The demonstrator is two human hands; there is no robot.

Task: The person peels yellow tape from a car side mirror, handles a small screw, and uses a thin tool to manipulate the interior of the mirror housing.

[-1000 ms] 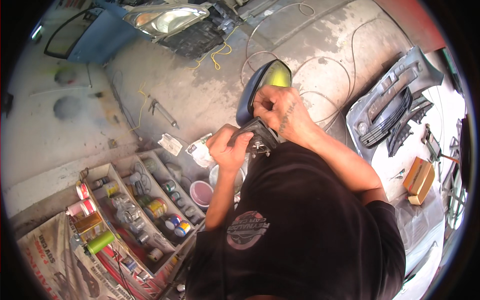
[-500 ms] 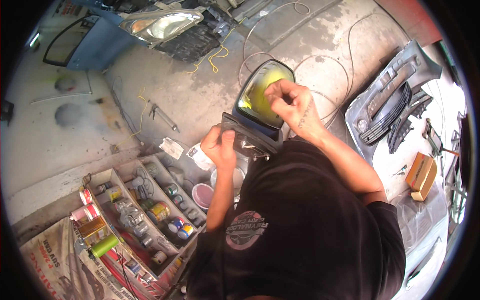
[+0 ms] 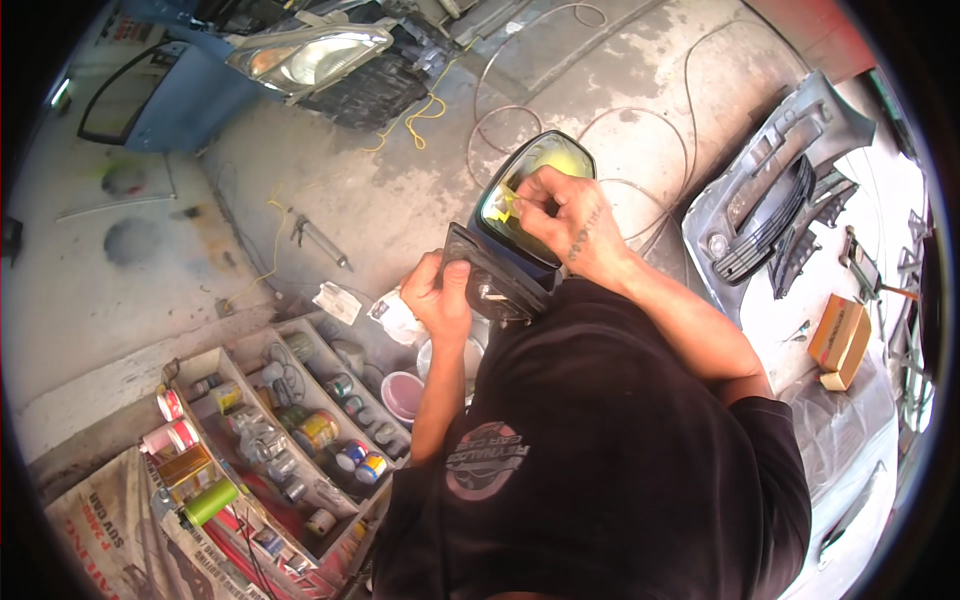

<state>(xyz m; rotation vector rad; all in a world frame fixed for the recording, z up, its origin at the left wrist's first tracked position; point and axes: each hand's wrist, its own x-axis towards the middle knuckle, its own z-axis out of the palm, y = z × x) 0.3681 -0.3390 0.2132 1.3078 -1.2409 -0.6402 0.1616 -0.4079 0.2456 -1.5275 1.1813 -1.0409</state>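
Note:
A car side mirror [image 3: 487, 226] is held up in front of my chest, its glass facing up. My left hand [image 3: 443, 292] is closed round the dark mounting base [image 3: 490, 275], thumb on top. Over the glass, my right hand [image 3: 573, 215] has its fingers pinched together at the surface. What lies between the fingertips is too small to make out. Bright yellow-green patches [image 3: 560, 155] show on the glass on both sides of the fingers; whether they are a covering or a reflection I cannot tell.
A wooden tray [image 3: 225, 352] of cans and jars stands lower left, beside a round pinkish lid [image 3: 402, 396]. A caulking gun [image 3: 322, 242] and hoses [image 3: 690, 130] lie on the floor. At right are a grey bumper [image 3: 745, 200] and a cardboard box [image 3: 840, 340]; a headlight [image 3: 320, 58] is at top.
My right hand has moved down and left across the glass, baring more yellow-green at its upper right. My left hand keeps its grip on the base. The whole view has shifted slightly.

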